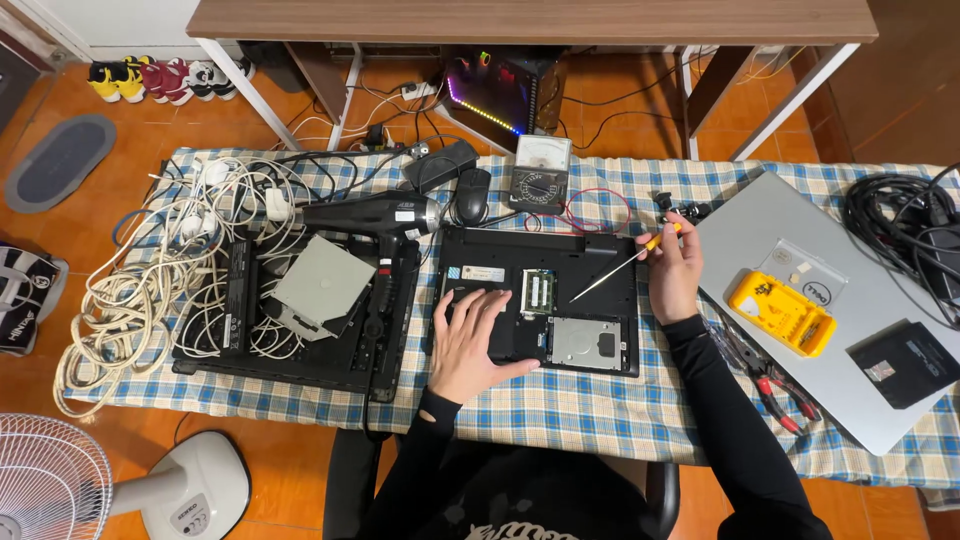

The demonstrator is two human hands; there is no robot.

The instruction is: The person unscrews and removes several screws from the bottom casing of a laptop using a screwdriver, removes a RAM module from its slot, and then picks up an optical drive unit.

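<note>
Head view: left hand (478,340) flat on opened laptop (540,300); right hand (672,270) grips screwdriver (618,268)

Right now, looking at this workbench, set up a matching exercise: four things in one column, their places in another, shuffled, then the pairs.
Things:
1. screwdriver
2. left hand
3. yellow bit case
4. hair dryer

Places:
A. on the silver laptop
B. flat on the open black laptop
C. left of the open black laptop, by the white cables
D. in the right hand

Pairs: 1-D, 2-B, 3-A, 4-C
</note>
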